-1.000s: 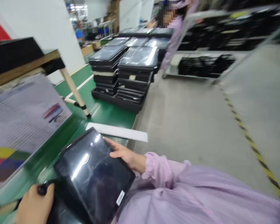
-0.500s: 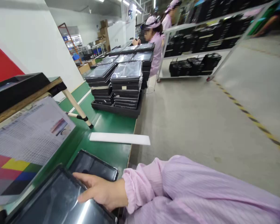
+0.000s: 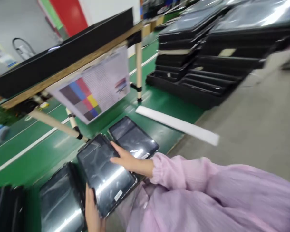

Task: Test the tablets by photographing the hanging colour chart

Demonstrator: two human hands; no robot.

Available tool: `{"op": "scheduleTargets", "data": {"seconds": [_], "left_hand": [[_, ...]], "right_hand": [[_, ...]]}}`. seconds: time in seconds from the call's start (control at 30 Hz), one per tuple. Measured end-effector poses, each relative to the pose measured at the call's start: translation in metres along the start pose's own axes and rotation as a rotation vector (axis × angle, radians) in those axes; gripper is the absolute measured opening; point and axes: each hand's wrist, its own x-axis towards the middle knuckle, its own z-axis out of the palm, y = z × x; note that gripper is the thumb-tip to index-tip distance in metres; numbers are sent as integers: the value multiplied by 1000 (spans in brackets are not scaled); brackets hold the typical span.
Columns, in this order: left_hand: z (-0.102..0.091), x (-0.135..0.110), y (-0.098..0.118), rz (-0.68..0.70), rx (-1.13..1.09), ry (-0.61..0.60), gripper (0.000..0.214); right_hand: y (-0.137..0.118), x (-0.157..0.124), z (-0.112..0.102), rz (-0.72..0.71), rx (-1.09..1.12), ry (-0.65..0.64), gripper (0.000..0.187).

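A black tablet-like screen panel (image 3: 106,174), wrapped in shiny clear film with a small white label at its lower edge, is held tilted in front of me. My right hand (image 3: 125,158) grips its upper right edge, thumb on the face and fingers partly hidden. At the lower left edge is my left hand (image 3: 93,209), closed on the side, its fingertips partly hidden beneath. A second panel (image 3: 132,137) lies on the green table (image 3: 157,116) just beyond my right hand. To the left lies a stack of similar panels (image 3: 60,199).
A white strip (image 3: 176,124) juts over the table's edge. Tall stacks of panels (image 3: 222,67) stand in a black tray at the right back. A raised wooden shelf (image 3: 87,61) with pipe legs and a hanging printed sheet (image 3: 103,83) spans the left. More black items (image 3: 7,207) sit bottom left.
My view has swung left and down. My left hand has come into sight on the panel's left edge, while my right hand still holds its right side.
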Motion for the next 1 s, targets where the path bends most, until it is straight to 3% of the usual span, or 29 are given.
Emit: {"op": "scheduleTargets", "data": {"seconds": [0.03,0.13,0.23,0.3,0.43,0.57,0.73,0.83,1.0], "left_hand": [[3,-1,-5,16,-169,44,74],[14,-2,-5,69,-403,64,83],[16,-8,7,120,-460,1,81],[6,-16,17,178,-454,-53,77],[-42,-29,29,312,-448,25,65],[-112,-27,27,294,-553,228,65],[-191,6,19,220,-502,273,78],[-214,26,16,184,-376,307,70],[-219,35,22,109,-120,300,51]], "right_hand": [[5,1,0,11,16,-16,97],[10,-5,-2,38,84,-25,95],[0,-19,-5,96,165,39,98],[-12,-27,-2,89,171,78,98],[-34,-26,31,-50,97,-4,93],[-39,-6,101,-150,52,-206,96],[-34,24,187,-53,-97,-368,99],[-29,33,210,-12,-180,-439,101],[-28,29,212,9,-171,-469,105]]}}
